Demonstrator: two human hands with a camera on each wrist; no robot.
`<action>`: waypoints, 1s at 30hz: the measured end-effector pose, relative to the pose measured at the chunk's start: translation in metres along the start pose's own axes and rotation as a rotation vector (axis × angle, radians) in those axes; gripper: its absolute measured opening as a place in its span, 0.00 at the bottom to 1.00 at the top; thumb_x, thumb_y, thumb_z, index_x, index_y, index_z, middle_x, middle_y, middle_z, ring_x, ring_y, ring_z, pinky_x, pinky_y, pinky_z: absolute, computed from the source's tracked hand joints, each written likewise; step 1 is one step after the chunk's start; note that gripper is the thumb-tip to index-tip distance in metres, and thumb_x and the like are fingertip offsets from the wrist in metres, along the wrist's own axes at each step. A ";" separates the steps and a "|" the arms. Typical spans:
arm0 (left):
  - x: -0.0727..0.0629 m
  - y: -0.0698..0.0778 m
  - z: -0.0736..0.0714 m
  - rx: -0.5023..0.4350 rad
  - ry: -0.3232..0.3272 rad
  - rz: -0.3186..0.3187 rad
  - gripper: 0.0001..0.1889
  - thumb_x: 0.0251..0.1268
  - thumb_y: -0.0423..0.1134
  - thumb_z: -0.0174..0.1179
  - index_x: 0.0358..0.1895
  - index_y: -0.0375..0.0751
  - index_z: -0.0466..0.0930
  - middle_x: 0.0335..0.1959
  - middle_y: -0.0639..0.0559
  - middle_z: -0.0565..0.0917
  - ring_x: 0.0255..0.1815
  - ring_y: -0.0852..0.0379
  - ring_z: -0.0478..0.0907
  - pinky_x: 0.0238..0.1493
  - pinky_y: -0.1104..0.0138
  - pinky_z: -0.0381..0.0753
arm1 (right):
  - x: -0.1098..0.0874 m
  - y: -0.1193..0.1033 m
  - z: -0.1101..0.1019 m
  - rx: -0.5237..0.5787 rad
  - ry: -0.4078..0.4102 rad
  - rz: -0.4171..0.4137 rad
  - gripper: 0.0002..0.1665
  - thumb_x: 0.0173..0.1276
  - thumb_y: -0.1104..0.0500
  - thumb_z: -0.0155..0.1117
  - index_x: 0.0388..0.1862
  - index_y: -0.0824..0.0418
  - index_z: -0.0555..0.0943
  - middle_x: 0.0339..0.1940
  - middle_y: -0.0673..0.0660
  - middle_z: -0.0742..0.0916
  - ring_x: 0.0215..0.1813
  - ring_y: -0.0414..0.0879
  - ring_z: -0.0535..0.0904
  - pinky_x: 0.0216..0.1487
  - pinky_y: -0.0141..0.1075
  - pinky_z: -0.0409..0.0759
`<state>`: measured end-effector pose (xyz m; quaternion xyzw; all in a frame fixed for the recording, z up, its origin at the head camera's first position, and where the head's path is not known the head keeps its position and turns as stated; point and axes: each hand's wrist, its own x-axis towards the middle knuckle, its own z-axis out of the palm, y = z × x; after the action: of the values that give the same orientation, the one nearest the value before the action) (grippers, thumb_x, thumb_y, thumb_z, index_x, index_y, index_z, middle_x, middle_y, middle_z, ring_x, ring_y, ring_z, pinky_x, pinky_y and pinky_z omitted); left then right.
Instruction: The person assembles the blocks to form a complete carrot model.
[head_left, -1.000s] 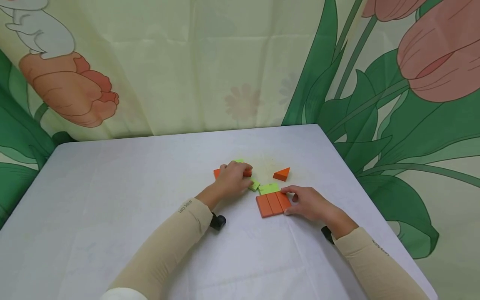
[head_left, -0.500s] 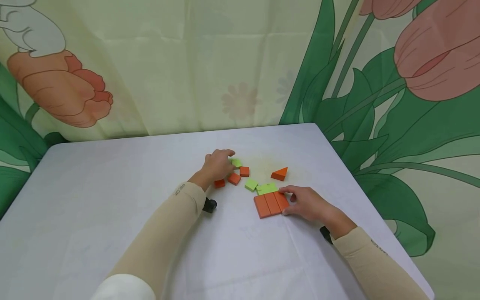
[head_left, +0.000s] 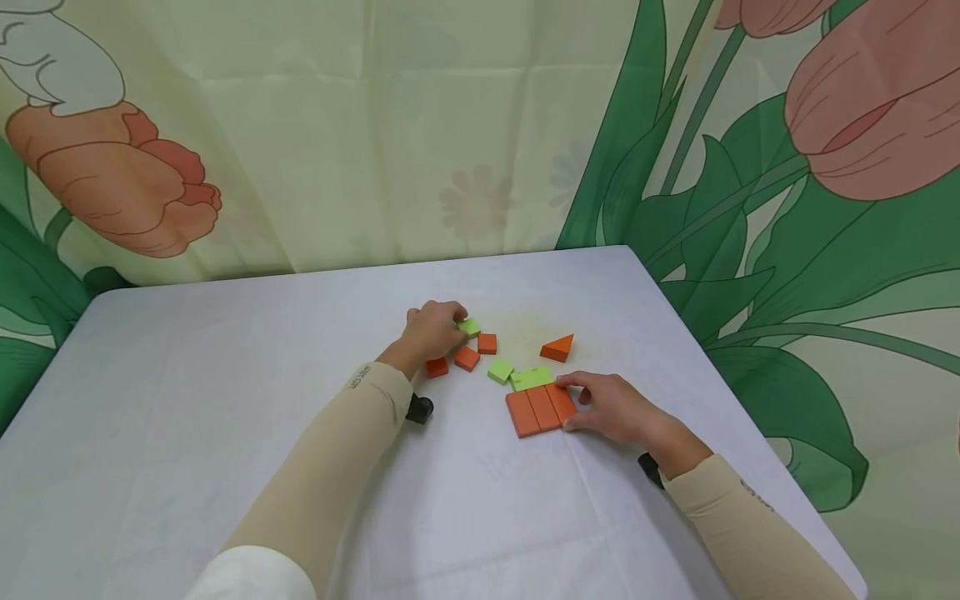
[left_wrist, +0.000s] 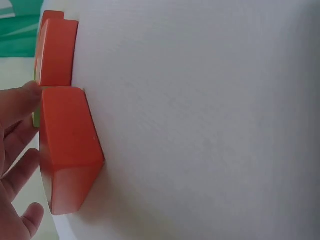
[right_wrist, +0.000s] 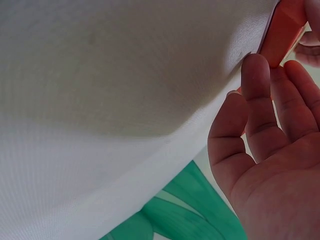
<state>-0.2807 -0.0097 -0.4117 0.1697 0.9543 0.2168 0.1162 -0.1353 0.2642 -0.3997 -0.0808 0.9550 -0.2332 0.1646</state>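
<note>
Since one second ago, left hand (head_left: 432, 330) moved leftward, away from above the loose blocks, uncovering more of them; right hand (head_left: 615, 407) unmoved at its place.

Left grip: thumb and finger pinching the far green block (head_left: 469, 327), on the table (head_left: 247, 417), right of the hand.

Right grip: thumb and finger pinching the right-end orange bar (head_left: 562, 402) at its near and far ends.

Two further orange bars (head_left: 533, 410): side by side with the pinched one, forming a row.

Green strip (head_left: 531, 378): along the row's far edge.

Small green block (head_left: 500, 371): just left of the strip.

Small orange blocks (head_left: 467, 359), three: near the left hand.

Orange wedge (head_left: 557, 348): beyond the row, apart.
</note>
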 end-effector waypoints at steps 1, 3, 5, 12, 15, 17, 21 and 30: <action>0.000 0.000 0.000 0.003 0.005 -0.003 0.21 0.70 0.43 0.62 0.63 0.44 0.78 0.55 0.52 0.81 0.58 0.49 0.70 0.61 0.51 0.61 | 0.000 0.000 0.000 0.000 0.001 -0.001 0.38 0.60 0.55 0.77 0.69 0.58 0.75 0.41 0.53 0.80 0.46 0.49 0.73 0.45 0.42 0.75; -0.001 -0.002 -0.001 0.003 0.014 -0.008 0.21 0.70 0.43 0.62 0.63 0.44 0.78 0.54 0.52 0.81 0.58 0.49 0.71 0.61 0.51 0.61 | 0.000 -0.001 0.000 0.000 0.001 -0.001 0.38 0.60 0.55 0.77 0.69 0.58 0.75 0.42 0.53 0.80 0.46 0.49 0.73 0.45 0.42 0.75; -0.002 -0.002 -0.002 0.004 0.022 -0.011 0.21 0.70 0.43 0.62 0.63 0.43 0.78 0.53 0.51 0.81 0.57 0.49 0.71 0.61 0.52 0.61 | 0.000 -0.001 0.000 -0.001 0.000 -0.002 0.38 0.60 0.55 0.77 0.69 0.58 0.75 0.42 0.53 0.80 0.47 0.49 0.73 0.45 0.42 0.75; -0.004 0.004 -0.009 -0.021 0.060 0.012 0.20 0.71 0.43 0.62 0.62 0.43 0.79 0.55 0.50 0.82 0.59 0.48 0.71 0.62 0.53 0.63 | 0.002 -0.001 0.001 -0.003 -0.005 0.006 0.38 0.61 0.55 0.77 0.69 0.57 0.75 0.43 0.53 0.81 0.47 0.50 0.74 0.46 0.42 0.75; -0.006 0.014 -0.012 -0.058 0.056 0.057 0.19 0.71 0.41 0.63 0.62 0.42 0.79 0.55 0.51 0.82 0.60 0.48 0.71 0.63 0.53 0.63 | 0.002 -0.001 0.001 -0.007 -0.005 0.008 0.38 0.61 0.55 0.77 0.70 0.57 0.75 0.43 0.53 0.81 0.47 0.50 0.74 0.47 0.43 0.75; -0.007 0.023 -0.012 -0.085 0.037 0.088 0.19 0.71 0.40 0.63 0.62 0.42 0.79 0.56 0.51 0.82 0.60 0.49 0.70 0.64 0.53 0.64 | 0.002 0.000 0.000 -0.011 -0.004 0.011 0.38 0.61 0.54 0.77 0.70 0.57 0.75 0.43 0.53 0.81 0.47 0.50 0.74 0.47 0.43 0.75; -0.010 0.043 -0.007 -0.116 -0.026 0.142 0.19 0.71 0.39 0.62 0.63 0.44 0.80 0.57 0.50 0.81 0.58 0.50 0.72 0.61 0.57 0.70 | 0.002 0.001 0.000 -0.017 -0.007 0.011 0.39 0.61 0.54 0.77 0.70 0.57 0.75 0.43 0.53 0.81 0.47 0.50 0.74 0.47 0.43 0.75; -0.012 0.083 0.017 -0.121 -0.134 0.273 0.18 0.71 0.38 0.63 0.62 0.42 0.80 0.57 0.51 0.83 0.60 0.54 0.75 0.61 0.62 0.71 | 0.001 0.000 0.000 -0.008 0.000 -0.024 0.37 0.61 0.54 0.77 0.69 0.58 0.75 0.41 0.53 0.80 0.46 0.50 0.73 0.45 0.43 0.75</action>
<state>-0.2421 0.0626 -0.3876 0.3048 0.8976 0.2756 0.1592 -0.1365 0.2643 -0.4002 -0.0929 0.9548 -0.2314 0.1615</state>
